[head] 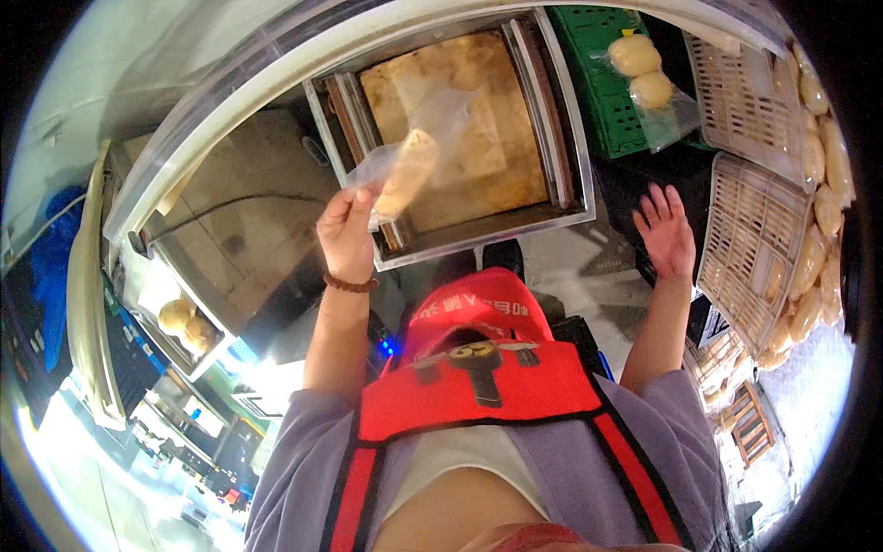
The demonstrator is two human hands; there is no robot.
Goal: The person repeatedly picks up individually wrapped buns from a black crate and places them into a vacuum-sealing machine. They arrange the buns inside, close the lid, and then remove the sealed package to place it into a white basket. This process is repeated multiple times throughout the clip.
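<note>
My left hand (348, 217), with a brown bracelet at the wrist, pinches the edge of a clear plastic bag (441, 110). Inside the bag lies a long pale-yellow item (408, 172), possibly a peeled root or bread; its kind is unclear. Bag and item hang above a metal-framed box with a stained tan board (510, 179) inside. My right hand (668, 231) is raised at the right, fingers spread, near a white plastic crate and holding nothing. Beyond it, a clear bag with two rounded yellow pieces (650, 90) rests by a green plastic crate (593, 83).
White plastic crates (752, 241) stand at the right, beside many bagged pale-yellow items (810, 262). A metal frame curves across the top and left. Two rounded yellow pieces (177, 316) lie at the lower left. A dark cable (255, 199) crosses a brownish surface.
</note>
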